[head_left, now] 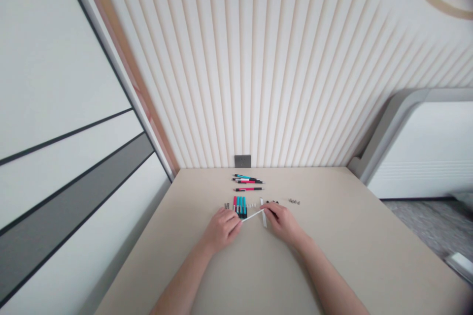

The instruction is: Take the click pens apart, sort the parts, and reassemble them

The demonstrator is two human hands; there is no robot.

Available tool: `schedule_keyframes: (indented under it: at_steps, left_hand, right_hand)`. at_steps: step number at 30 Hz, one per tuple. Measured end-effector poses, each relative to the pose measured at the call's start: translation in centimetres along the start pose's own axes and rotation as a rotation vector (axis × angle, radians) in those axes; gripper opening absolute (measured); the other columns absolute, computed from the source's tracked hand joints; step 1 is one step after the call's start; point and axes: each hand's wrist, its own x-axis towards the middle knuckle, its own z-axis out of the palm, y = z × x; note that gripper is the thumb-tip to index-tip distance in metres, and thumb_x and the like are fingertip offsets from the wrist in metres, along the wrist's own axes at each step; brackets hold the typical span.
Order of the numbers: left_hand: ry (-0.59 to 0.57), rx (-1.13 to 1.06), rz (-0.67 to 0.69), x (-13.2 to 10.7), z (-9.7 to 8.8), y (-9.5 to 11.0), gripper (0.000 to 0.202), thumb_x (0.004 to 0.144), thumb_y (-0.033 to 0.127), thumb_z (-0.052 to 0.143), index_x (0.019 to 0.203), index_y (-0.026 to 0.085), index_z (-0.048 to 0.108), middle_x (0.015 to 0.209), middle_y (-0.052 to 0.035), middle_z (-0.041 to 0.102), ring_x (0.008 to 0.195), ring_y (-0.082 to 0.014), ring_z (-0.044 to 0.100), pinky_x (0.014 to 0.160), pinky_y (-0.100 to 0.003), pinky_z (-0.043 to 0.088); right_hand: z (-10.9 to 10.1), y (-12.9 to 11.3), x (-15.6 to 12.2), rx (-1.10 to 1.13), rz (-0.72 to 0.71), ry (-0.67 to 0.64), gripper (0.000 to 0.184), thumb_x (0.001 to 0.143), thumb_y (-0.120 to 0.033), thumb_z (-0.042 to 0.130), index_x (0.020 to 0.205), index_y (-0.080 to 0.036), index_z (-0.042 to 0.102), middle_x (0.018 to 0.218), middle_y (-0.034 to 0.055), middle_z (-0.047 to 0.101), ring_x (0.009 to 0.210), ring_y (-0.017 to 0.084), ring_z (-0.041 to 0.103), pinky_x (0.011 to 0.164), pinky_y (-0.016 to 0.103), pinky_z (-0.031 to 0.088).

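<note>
My left hand (220, 229) and my right hand (281, 220) both pinch a thin white tube (253, 215), one at each end, just above the beige table (332, 256). The tube slopes up toward the right. Right behind it lies a row of pink and blue pen barrels (240, 204). Another white tube (263, 219) lies on the table next to my right hand's fingers.
Three assembled pens (247, 182) lie farther back near the ribbed wall. Small grey parts (226, 205), white bits (252, 204), black bits (273, 202) and metal pieces (294, 201) sit in a line across the table. A grey wall socket (242, 161) is behind.
</note>
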Motion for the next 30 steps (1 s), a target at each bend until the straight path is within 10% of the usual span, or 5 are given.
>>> schedule_keyframes:
  at_steps: [10,30]
  left_hand:
    - [0.086,0.239,0.035,1.2,2.1,2.5,0.028,0.091,0.018,0.051,0.064,0.018,0.059,0.065,-0.0014,0.057,0.063,-0.0147,0.053,0.067,-0.032,0.040]
    - [-0.274,0.301,-0.158,5.1,4.0,6.1,0.019,0.092,0.031,0.058,0.086,0.015,0.067,0.084,-0.0066,0.065,0.086,-0.0245,0.061,0.078,-0.039,0.044]
  right_hand:
    - [0.5,1.2,0.3,-0.127,0.191,0.151,0.037,0.096,-0.038,0.039,0.120,-0.020,0.062,0.086,0.0074,0.072,0.077,0.021,0.067,0.072,0.031,0.049]
    - [0.2,0.5,0.2,-0.149,0.211,0.125,0.033,0.094,-0.028,0.039,0.106,-0.021,0.069,0.102,0.0073,0.072,0.092,0.019,0.067,0.086,0.027,0.047]
